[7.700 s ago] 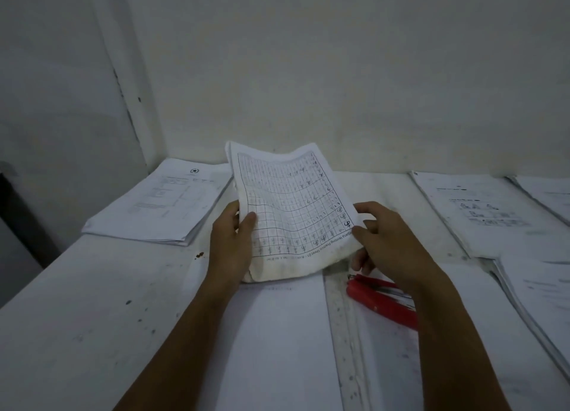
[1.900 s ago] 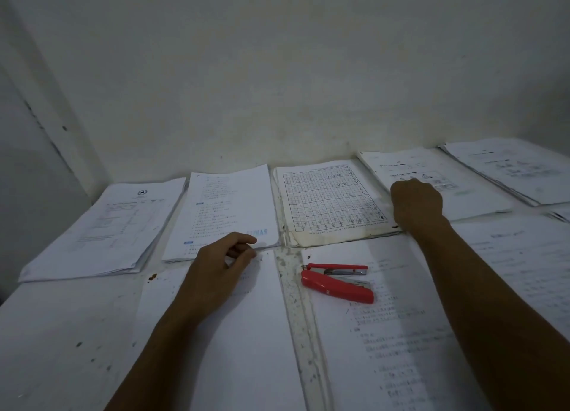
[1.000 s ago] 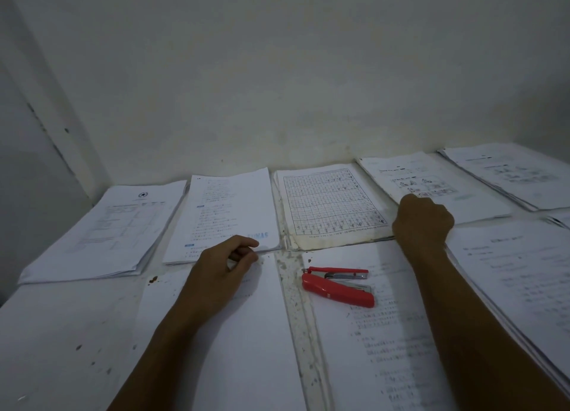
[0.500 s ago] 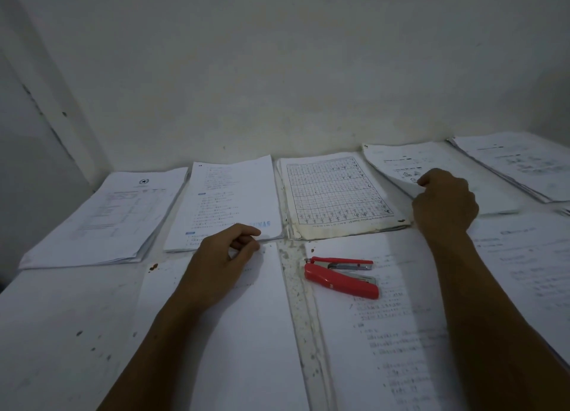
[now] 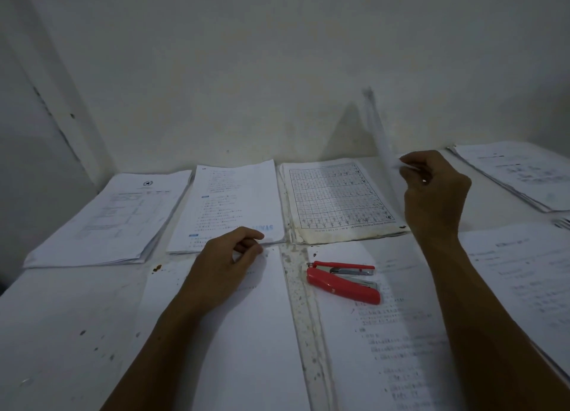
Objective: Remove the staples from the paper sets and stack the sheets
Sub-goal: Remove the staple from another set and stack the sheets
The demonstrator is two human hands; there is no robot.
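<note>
My right hand (image 5: pixel 435 191) pinches a paper set (image 5: pixel 377 133) by its near edge and holds it lifted, edge-on and blurred, above the back of the table. My left hand (image 5: pixel 228 265) rests with loosely curled fingers on a white sheet (image 5: pixel 246 333) near the table's front. A red stapler (image 5: pixel 344 281) lies on a printed sheet (image 5: pixel 388 333) between my two arms. Behind it lies a grid-ruled paper set (image 5: pixel 336 198) with worn edges.
Paper stacks line the back: one at far left (image 5: pixel 108 219), a printed one (image 5: pixel 234 201) beside it, another at far right (image 5: pixel 521 173). More sheets (image 5: pixel 524 275) lie right of my forearm. A wall rises close behind the stained white table (image 5: pixel 68 318).
My right hand has picked a paper set up from the stack at the back right and raised it off the table. My left hand has stayed where it was.
</note>
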